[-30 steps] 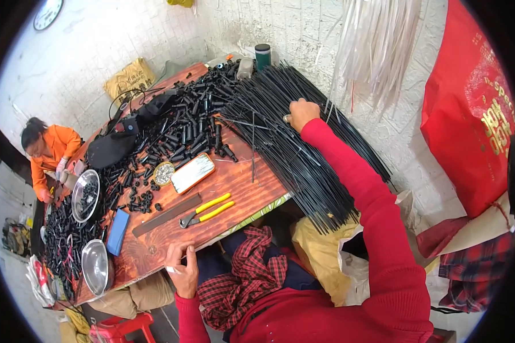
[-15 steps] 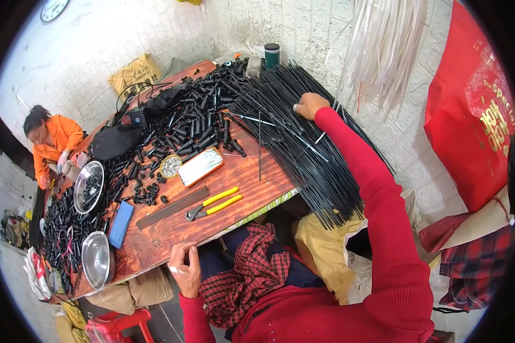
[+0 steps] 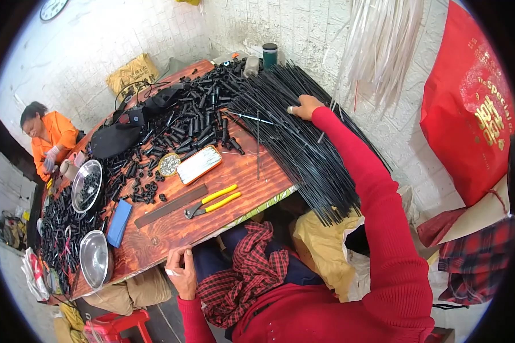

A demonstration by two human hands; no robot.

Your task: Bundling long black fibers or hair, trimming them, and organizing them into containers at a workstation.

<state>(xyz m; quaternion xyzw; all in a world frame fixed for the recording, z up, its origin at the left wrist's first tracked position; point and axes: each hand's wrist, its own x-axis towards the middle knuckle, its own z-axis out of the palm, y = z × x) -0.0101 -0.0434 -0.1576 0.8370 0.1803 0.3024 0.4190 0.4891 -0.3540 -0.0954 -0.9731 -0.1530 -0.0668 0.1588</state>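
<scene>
On the table's right side lies a large heap of long thin black rods (image 3: 309, 166), overhanging the front edge. My right hand (image 3: 306, 107) reaches over it, the fingers bent closed against the rods. What they pinch is hidden, and a pale band wraps one digit. By the front edge of the wooden table (image 3: 154, 243), my left hand (image 3: 182, 276) has its fingers loosely bent, thumb apart, and shows nothing in it. White tape covers part of a finger. Yellow-handled pliers (image 3: 213, 201) lie nearest to it, beside a flat dark bar (image 3: 170, 207).
Short black tubular parts (image 3: 203, 117) cover the back and left. Two metal bowls (image 3: 95, 260), a blue block (image 3: 119, 223), a shallow tray of thin white pieces (image 3: 199, 164) and a small dish (image 3: 169, 164) stand among them. A person in orange (image 3: 57, 134) works far left.
My right hand has shifted slightly left over the rods, and its fingers have turned. My left hand stays by the table edge. The co-worker's hands have moved.
</scene>
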